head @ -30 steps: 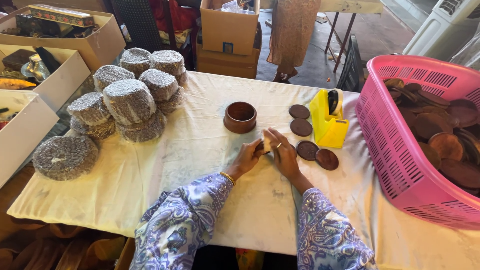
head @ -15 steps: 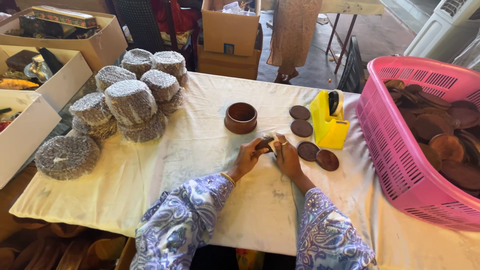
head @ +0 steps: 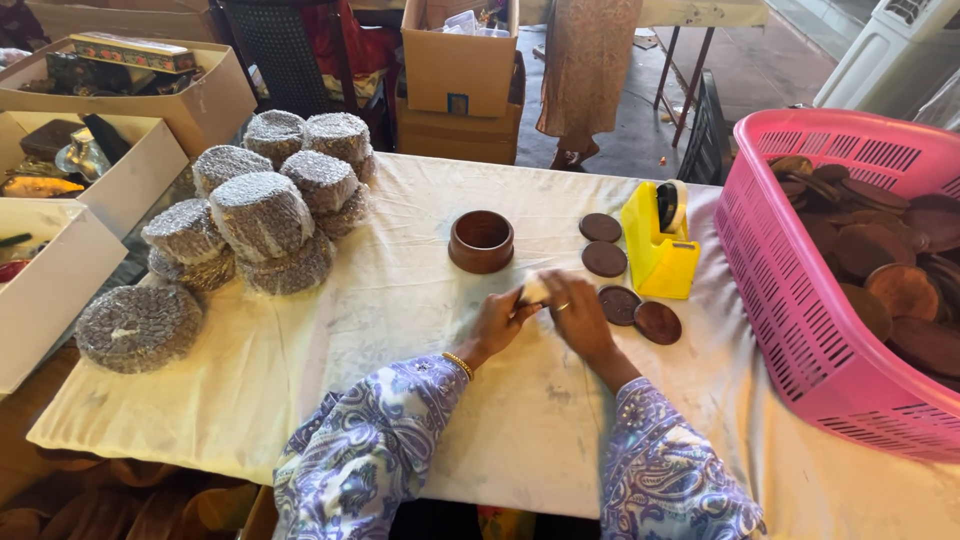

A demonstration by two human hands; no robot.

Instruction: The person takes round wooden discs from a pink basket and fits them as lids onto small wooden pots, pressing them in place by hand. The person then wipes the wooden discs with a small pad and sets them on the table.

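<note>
As both hands (head: 540, 315) pinch: pale wad (head: 534, 291).

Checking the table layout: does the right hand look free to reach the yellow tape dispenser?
Probably yes. The right hand rests near the tape dispenser; only flat brown discs lie between, though it holds a small pale object.
</note>
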